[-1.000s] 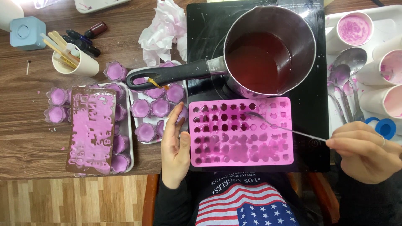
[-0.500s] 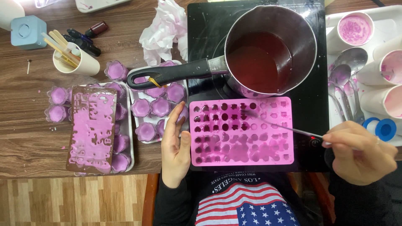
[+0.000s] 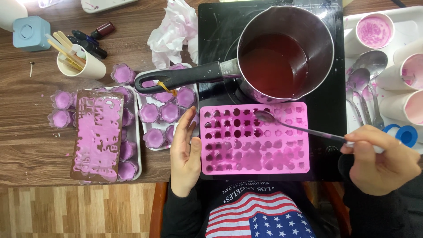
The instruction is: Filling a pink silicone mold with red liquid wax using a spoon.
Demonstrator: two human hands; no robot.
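At the upper left of the frame a pale blue box [image 3: 28, 31] sits on the wooden table [image 3: 26, 132], with a cream cup of wooden sticks [image 3: 81, 64] just to its right. Below them a brown mould smeared with pink wax [image 3: 98, 134] lies over a white tray of purple wax cups [image 3: 132, 152]. A second white tray of purple cups [image 3: 161, 112] stands right of it, below a crumpled white tissue [image 3: 174, 31].

The left hand [image 3: 185, 154] lies flat at lower centre, fingers straight and pressed together, its edge against the left side of the pink silicone mould [image 3: 253, 139]; it has not shifted from half a second ago. The mould rests on the black cooktop [image 3: 326, 110], just below the saucepan [image 3: 286, 50] of dark red liquid, whose black handle [image 3: 176, 78] reaches left over the second tray.

The right hand [image 3: 381, 158], at the lower right, pinches the end of a thin spoon [image 3: 299, 128] between thumb and curled fingers. The spoon's bowl now hangs over the mould's top row near its middle, farther up and left than half a second ago, and the hand has slid slightly left. At the far right lie metal spoons [image 3: 365, 83] and white cups with pink residue [image 3: 374, 31].
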